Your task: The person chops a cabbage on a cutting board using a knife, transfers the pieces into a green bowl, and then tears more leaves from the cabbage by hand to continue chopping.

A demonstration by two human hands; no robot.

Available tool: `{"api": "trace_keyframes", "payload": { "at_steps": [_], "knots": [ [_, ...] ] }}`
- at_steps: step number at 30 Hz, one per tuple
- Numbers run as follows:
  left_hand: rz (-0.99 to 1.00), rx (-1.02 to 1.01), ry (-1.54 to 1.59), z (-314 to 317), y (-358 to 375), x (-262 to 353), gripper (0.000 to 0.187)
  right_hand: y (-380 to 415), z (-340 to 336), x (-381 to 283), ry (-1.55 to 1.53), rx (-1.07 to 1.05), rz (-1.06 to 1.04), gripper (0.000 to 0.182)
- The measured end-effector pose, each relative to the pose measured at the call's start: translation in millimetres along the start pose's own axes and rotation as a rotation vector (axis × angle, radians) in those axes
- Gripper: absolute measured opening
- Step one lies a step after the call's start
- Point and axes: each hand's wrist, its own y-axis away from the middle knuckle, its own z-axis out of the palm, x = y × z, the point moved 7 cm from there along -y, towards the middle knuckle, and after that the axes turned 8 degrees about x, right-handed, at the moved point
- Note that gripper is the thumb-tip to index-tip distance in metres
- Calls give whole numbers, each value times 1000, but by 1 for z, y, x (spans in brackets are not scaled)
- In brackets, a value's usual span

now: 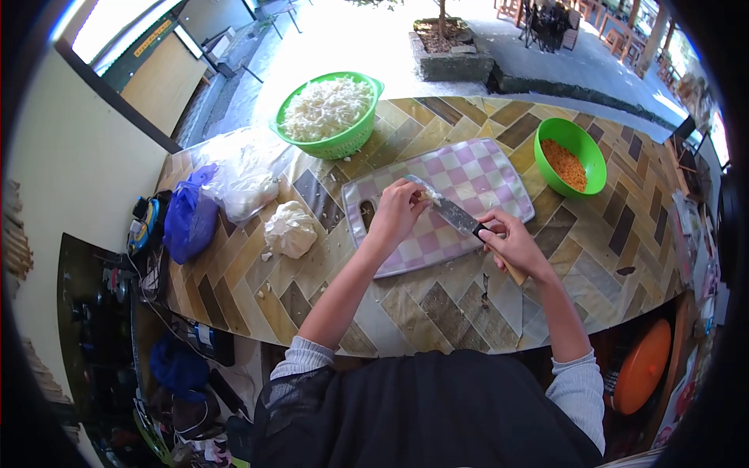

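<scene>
Pink and white checks are covering the cutting board (468, 171) in front of you, and you're holding the knife (456, 216) over it, blade slanting up toward your left side. Your right hand (509, 240) is wrapping the handle, fingers closed firmly on it. Your left hand (399, 207) is bunching its fingertips by the blade near the tip — nearly closed, but I'm not able to tell whether they're pinching a scrap or only touching the metal. White bits (434, 196) are clinging to the blade there, and more are lying on the board.

Step, as I'm judging it: you're dealing with small pieces at the blade, either clearing them off or trimming one; this view isn't settling which. The next move is calling for a steady right grip, left fingertips going clear of the edge, and scraps landing on the board rather than the table (437, 312).

Around you: a green colander (347, 144) is sitting past the board's far left, heaped with white shreds (328, 109); a green bowl (597, 168) is standing just beside the right end, holding orange crumbs (563, 164). A white bundle (290, 230) is resting left of the board — neither hand is touching it
</scene>
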Motion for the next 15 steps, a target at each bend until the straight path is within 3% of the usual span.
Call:
{"api": "trace_keyframes", "payload": {
  "at_steps": [8,15],
  "knots": [
    [-19,66,-75,-71,-4,6,24,-13,31,-53,-19,-153,-1,22],
    [59,212,-183,-156,-66,21,26,-63,54,-150,59,-196,-181,26]
  ]
}}
